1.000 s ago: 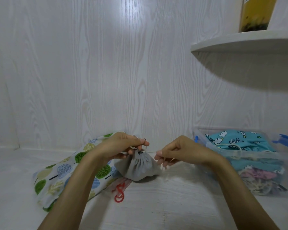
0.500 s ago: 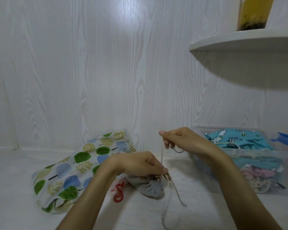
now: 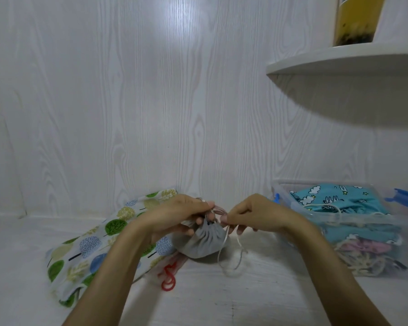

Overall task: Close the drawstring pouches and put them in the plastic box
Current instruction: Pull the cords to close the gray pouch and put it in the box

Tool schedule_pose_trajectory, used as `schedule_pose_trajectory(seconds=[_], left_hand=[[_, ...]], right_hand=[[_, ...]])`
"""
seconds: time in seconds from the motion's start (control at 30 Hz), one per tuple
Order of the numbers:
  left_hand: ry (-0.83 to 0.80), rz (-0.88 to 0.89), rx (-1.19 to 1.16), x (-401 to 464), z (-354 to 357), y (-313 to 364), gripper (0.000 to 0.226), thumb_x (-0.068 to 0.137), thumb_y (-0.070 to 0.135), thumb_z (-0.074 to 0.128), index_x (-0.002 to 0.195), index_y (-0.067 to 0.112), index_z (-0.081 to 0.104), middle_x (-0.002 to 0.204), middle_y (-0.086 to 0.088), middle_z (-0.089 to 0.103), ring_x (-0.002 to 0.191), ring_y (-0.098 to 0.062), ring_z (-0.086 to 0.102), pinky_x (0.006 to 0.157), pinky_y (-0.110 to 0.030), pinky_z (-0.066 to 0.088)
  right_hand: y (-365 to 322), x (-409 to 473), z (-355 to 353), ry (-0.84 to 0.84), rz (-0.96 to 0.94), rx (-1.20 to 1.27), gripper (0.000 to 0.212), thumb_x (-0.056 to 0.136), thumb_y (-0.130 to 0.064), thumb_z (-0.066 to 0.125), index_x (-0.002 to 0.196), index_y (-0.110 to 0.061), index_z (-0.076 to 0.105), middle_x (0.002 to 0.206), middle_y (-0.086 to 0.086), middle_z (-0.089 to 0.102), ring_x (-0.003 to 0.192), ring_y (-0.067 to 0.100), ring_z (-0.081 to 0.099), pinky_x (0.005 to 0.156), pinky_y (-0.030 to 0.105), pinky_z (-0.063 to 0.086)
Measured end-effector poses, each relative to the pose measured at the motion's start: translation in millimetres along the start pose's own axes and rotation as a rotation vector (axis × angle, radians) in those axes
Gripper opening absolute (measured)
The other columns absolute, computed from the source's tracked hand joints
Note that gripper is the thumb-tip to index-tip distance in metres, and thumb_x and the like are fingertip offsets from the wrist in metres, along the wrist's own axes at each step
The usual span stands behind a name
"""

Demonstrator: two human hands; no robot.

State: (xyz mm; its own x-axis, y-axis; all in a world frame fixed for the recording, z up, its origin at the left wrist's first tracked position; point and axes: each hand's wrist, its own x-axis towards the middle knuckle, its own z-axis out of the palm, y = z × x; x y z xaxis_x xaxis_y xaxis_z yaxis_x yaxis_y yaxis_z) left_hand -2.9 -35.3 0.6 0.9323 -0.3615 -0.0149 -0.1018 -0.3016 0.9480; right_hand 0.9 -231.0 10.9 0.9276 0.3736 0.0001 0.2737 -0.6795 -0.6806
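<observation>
Grey pouch [image 3: 201, 243] sits on the white surface in the middle, neck all gathered. Left hand [image 3: 179, 212] pinches the bunched top, right hand [image 3: 252, 216] pinches the pale drawstring [image 3: 224, 245], which loops down near the pouch. Plastic box [image 3: 353, 221] is off right, already holding a blue cloud-print pouch [image 3: 335, 201]. Tree-print pouch [image 3: 99, 241] lies left.

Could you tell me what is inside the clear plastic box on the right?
The plastic box holds a teal cloud-print pouch on top, with a pink pouch and pale cords beneath it. Anything lower or farther back is covered by the fabric.
</observation>
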Motion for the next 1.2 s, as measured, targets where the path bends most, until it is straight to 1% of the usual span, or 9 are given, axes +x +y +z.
schedule_pose_trajectory(seconds=[0.17, 0.27, 0.37, 0.47, 0.67, 0.83, 0.97, 1.07, 1.2], left_hand=[[0.043, -0.007, -0.145, -0.8, -0.9, -1.6, 0.025, 0.090, 0.026, 0.060, 0.101, 0.009, 0.074, 0.080, 0.007, 0.073, 0.064, 0.001, 0.057, 0.049, -0.010, 0.042], [0.093, -0.029, -0.248, -1.1, -0.8, -3.1, 0.020, 0.087, 0.022, 0.064, 0.102, 0.012, 0.074, 0.093, 0.005, 0.075, 0.066, 0.002, 0.059, 0.045, -0.009, 0.040], [0.136, -0.038, -0.263, -2.4, -2.4, -4.3, 0.012, 0.082, 0.019, 0.069, 0.093, 0.017, 0.075, 0.083, 0.006, 0.075, 0.063, 0.002, 0.060, 0.046, -0.010, 0.041], [0.158, -0.022, -0.197, -2.3, -3.4, -5.3, 0.002, 0.074, 0.019, 0.076, 0.075, 0.020, 0.078, 0.087, 0.006, 0.075, 0.071, -0.003, 0.060, 0.055, -0.012, 0.042], [0.171, 0.029, -0.191, -0.3, -2.6, -5.5, 0.009, 0.070, 0.014, 0.079, 0.068, 0.022, 0.077, 0.073, 0.004, 0.070, 0.059, 0.000, 0.057, 0.052, -0.012, 0.044], [0.145, 0.096, -0.178, -1.0, -5.9, -4.8, 0.027, 0.053, 0.023, 0.091, 0.061, 0.023, 0.066, 0.082, -0.010, 0.069, 0.069, -0.011, 0.059, 0.052, -0.013, 0.045], [0.125, 0.126, -0.227, 0.7, -5.5, -6.6, 0.041, 0.049, 0.019, 0.086, 0.069, 0.022, 0.050, 0.076, -0.010, 0.071, 0.066, -0.014, 0.064, 0.056, -0.016, 0.049], [0.126, 0.137, -0.197, 0.6, -5.2, -7.1, 0.042, 0.053, 0.013, 0.088, 0.076, 0.020, 0.054, 0.076, -0.008, 0.073, 0.074, -0.017, 0.067, 0.066, -0.021, 0.054], [0.257, 0.146, -0.147, 0.2, -3.3, -3.8, 0.037, 0.066, 0.000, 0.080, 0.089, 0.013, 0.055, 0.074, -0.010, 0.075, 0.070, -0.014, 0.071, 0.068, -0.024, 0.057]], right_hand=[[-5.3, -10.0, -14.3, 0.094, -0.094, 0.200, 0.013, 0.081, -0.029, 0.068, 0.086, -0.020, 0.077, 0.068, -0.007, 0.072, 0.056, -0.004, 0.057, 0.055, 0.009, 0.045], [-8.7, -16.2, -19.3, 0.043, -0.137, 0.159, 0.023, 0.075, -0.038, 0.069, 0.090, -0.022, 0.078, 0.073, -0.006, 0.074, 0.062, 0.000, 0.058, 0.060, 0.012, 0.046], [-9.9, -21.0, -21.7, -0.039, -0.137, 0.079, 0.028, 0.069, -0.049, 0.067, 0.087, -0.030, 0.077, 0.080, -0.006, 0.075, 0.071, 0.002, 0.059, 0.066, 0.016, 0.046], [-11.0, -21.7, -20.7, -0.096, -0.114, 0.066, 0.022, 0.084, -0.043, 0.060, 0.084, -0.029, 0.077, 0.087, -0.003, 0.075, 0.073, 0.003, 0.061, 0.069, 0.018, 0.048], [-4.7, 0.5, 4.0, 0.129, -0.184, 0.146, 0.015, 0.089, -0.022, 0.062, 0.101, -0.022, 0.072, 0.082, -0.007, 0.070, 0.064, -0.005, 0.060, 0.057, 0.007, 0.043], [-2.7, 5.5, 16.1, 0.160, -0.262, 0.247, 0.018, 0.085, -0.013, 0.067, 0.101, -0.018, 0.074, 0.089, -0.004, 0.074, 0.067, -0.002, 0.060, 0.066, 0.012, 0.049], [0.3, 6.0, 16.9, 0.173, -0.298, 0.250, 0.015, 0.083, -0.014, 0.069, 0.097, -0.014, 0.075, 0.083, -0.002, 0.074, 0.065, 0.001, 0.061, 0.064, 0.011, 0.048], [1.1, 7.1, 19.9, 0.190, -0.298, 0.260, 0.006, 0.082, -0.015, 0.071, 0.083, -0.019, 0.076, 0.073, -0.005, 0.071, 0.061, 0.001, 0.058, 0.062, 0.012, 0.047], [-1.0, 9.5, 22.8, 0.251, -0.306, 0.240, 0.018, 0.080, -0.009, 0.068, 0.071, -0.024, 0.071, 0.066, -0.006, 0.066, 0.060, 0.007, 0.053, 0.060, 0.013, 0.044]])
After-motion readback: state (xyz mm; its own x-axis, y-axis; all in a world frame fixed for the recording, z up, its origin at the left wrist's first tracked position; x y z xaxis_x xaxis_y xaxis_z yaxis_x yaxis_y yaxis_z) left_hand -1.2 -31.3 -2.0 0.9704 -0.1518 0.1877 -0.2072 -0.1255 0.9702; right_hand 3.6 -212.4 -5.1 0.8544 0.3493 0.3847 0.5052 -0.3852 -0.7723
